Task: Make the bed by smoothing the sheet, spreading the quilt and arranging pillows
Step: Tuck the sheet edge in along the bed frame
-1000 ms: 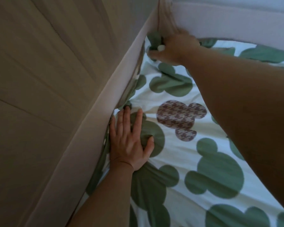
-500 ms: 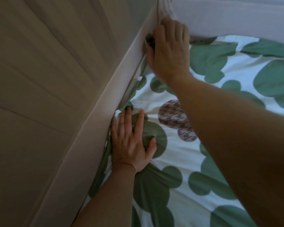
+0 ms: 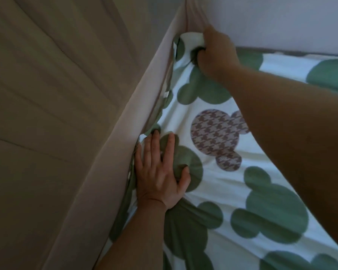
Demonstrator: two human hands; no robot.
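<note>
Right hand (image 3: 217,53) fisted round a bunched corner of the sheet (image 3: 213,188), tight against the padded rail (image 3: 125,145). Left hand (image 3: 160,172) flat, fingers straight, pressing cloth well below that grip. Sheet likely light, soft, crease-prone; best taken at the corner hem.

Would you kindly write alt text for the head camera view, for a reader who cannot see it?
A person's right hand grips a bunched corner of a white sheet printed with green mouse-head shapes, at the inner corner of a padded beige bed frame. The left hand presses flat on the sheet beside the frame, fingers straight.
</note>
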